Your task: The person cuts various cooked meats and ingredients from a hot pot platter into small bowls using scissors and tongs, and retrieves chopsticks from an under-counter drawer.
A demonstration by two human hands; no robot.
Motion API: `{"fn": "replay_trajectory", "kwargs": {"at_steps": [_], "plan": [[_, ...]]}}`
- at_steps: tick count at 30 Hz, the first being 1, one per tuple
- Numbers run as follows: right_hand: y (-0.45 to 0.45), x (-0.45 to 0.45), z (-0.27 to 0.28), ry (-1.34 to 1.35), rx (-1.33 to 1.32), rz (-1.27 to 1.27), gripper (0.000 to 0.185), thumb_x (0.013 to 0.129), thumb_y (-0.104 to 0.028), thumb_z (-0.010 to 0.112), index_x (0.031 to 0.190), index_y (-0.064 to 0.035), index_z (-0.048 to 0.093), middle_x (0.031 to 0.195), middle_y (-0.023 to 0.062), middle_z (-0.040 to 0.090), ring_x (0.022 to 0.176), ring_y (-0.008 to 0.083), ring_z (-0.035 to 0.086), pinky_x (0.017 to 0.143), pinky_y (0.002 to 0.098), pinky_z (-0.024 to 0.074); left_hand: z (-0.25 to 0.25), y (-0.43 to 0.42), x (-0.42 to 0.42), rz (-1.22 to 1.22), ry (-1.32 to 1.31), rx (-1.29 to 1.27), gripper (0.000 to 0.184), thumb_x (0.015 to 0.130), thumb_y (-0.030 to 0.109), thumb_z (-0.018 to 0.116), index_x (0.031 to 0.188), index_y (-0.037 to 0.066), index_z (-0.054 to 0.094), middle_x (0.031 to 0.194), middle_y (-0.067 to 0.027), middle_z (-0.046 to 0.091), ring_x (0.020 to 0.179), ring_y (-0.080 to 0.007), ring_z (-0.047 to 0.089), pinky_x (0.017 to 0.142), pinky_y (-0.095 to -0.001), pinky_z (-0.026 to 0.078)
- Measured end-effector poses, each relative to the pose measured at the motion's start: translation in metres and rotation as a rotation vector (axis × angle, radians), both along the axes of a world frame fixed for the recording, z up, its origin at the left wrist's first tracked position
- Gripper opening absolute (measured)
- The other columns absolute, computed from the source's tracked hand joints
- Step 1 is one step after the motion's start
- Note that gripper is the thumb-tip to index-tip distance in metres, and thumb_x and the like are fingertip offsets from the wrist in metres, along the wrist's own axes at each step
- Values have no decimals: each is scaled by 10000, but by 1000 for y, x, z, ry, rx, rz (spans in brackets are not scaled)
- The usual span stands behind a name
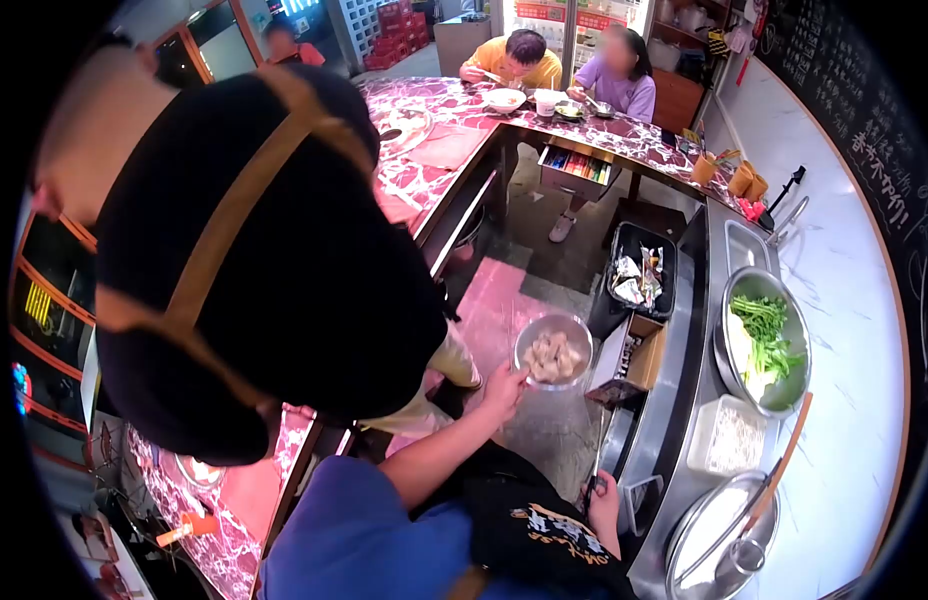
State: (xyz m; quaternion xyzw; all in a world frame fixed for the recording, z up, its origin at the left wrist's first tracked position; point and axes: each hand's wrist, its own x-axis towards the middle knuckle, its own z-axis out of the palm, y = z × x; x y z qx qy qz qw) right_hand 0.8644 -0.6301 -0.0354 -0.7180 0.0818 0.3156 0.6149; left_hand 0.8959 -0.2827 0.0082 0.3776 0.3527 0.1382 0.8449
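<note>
My left hand [504,390] grips the near rim of a round metal bowl [521,345], held out over the floor. Pale, lumpy pieces of food [552,356] lie in the bowl; whether they are meat or dumplings I cannot tell. Low at the right, beside the counter, my right hand [603,497] is closed around the dark handle of a long, thin metal tool [598,452] pointing away from me. Its exact kind is not clear. The bowl and the tool are apart.
A co-worker in black [274,240] stands close on my left. On the right counter are a basin of greens [806,345], a clear container [729,436] and a large pot [674,560]. A cardboard box [639,365] and black bin [612,285] stand ahead. Two people eat at the far counter [644,140].
</note>
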Motion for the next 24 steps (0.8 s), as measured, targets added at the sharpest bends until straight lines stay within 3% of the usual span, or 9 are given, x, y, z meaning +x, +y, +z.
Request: {"fn": "replay_trajectory", "kwargs": {"at_steps": [5,7,10,12,15,17,19,23,24], "plan": [[22,86,-10,-64,-22,-52,501,870,52,660,1321,-57,471,762,-17,603,650,76,555,567,236,441,-12,98,164,229,-102,-7,167,969,79,560,1135,79,562,722,-45,630,414,-107,459,344,-250,252],[49,138,-22,-155,-69,-23,493,867,60,665,1313,-41,479,783,-20,606,705,66,564,615,229,457,-9,152,217,422,-177,6,277,970,49,548,1241,112,552,891,-82,680,464,-98,494,365,-229,266],[116,236,-4,-266,-204,177,482,846,78,649,1293,-34,508,805,-14,623,729,61,563,654,224,450,0,241,286,682,-368,-8,325,951,-54,510,1260,38,550,1144,-136,649,733,-195,665,657,-323,582],[172,307,17,-561,-309,339,440,825,73,613,1250,-28,560,817,-23,602,728,72,554,655,235,449,-39,318,317,757,-245,127,332,943,-52,534,1271,0,555,1131,-114,660,723,-189,672,622,-312,579],[274,404,40,-337,-171,444,444,830,77,579,1256,-45,562,819,-1,591,701,77,537,614,255,442,-48,423,344,808,-124,160,355,932,-44,568,1285,-8,559,1097,-112,671,684,-177,667,581,-289,561],[344,469,47,-367,-122,627,492,845,132,570,1305,-33,515,944,8,637,834,93,603,733,237,491,-16,469,362,1041,-263,47,246,983,2,515,1221,24,574,897,-90,689,539,-153,595,460,-261,458],[429,525,52,-448,26,723,503,841,142,522,1320,-4,490,1100,72,657,1022,155,645,904,285,501,3,504,357,910,69,162,238,986,51,535,1219,32,584,836,-84,696,520,-156,599,431,-243,438],[625,597,105,-603,117,974,477,840,133,524,1294,-11,516,1040,26,612,960,93,604,848,250,494,-8,572,364,1013,-40,126,293,996,95,545,1280,28,572,836,-88,697,532,-160,608,436,-231,448],[675,614,110,-593,100,1010,443,841,31,579,1275,-52,558,1072,117,699,1048,178,673,922,318,506,-16,592,366,993,-32,143,302,998,95,542,1291,27,568,853,-90,698,544,-159,613,440,-228,452]]}}
